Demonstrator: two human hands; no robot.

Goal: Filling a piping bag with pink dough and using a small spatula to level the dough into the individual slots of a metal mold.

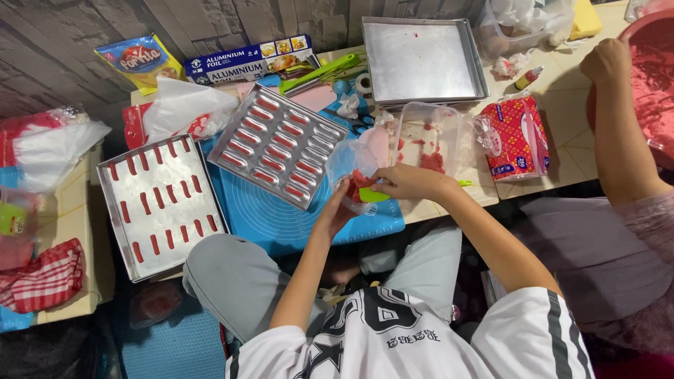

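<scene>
My left hand [335, 209] grips a clear plastic piping bag [353, 165] with red batter in its lower part. My right hand [411, 182] holds a light green scraper [374, 196] against the bag, just below the batter. Both hands meet over the right end of a blue silicone mat [281, 221]. Left of them, a metal mould tray [277, 144] with oblong cavities of red batter lies on the mat. A clear plastic tub [430, 137] smeared with red batter stands just behind my right hand.
A flat tray [161, 203] with rows of red piped strips lies far left. An empty square pan [421, 60], a foil box [249, 62] and a red tissue pack [516, 137] stand behind. Another person's hand [605, 60] rests on a red bowl [649, 77] of batter at right.
</scene>
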